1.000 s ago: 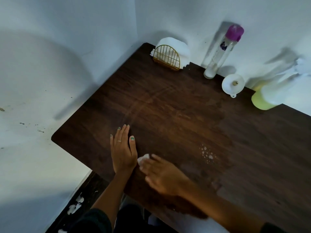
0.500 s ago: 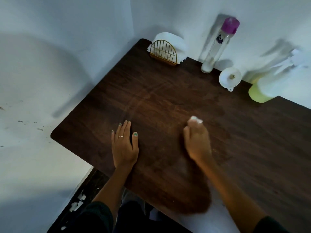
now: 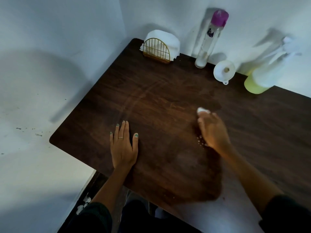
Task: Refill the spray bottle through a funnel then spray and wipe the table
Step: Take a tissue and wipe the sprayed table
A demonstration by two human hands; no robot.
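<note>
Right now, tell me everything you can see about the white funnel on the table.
The white funnel looks like plain plastic and rests at the back of the dark wooden table, near the wall. Its wide round mouth tilts up toward the camera, showing the small drain hole in the middle. A little tab sticks out from its rim toward the table's centre. It sits between the tall clear bottle with a purple cap and the spray bottle. No hand touches it. Whether it touches either bottle is unclear.

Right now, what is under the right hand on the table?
A white tissue sticks out past the fingertips of the right hand. Small droplets show beside it on the table. The hand covers the rest.
</note>
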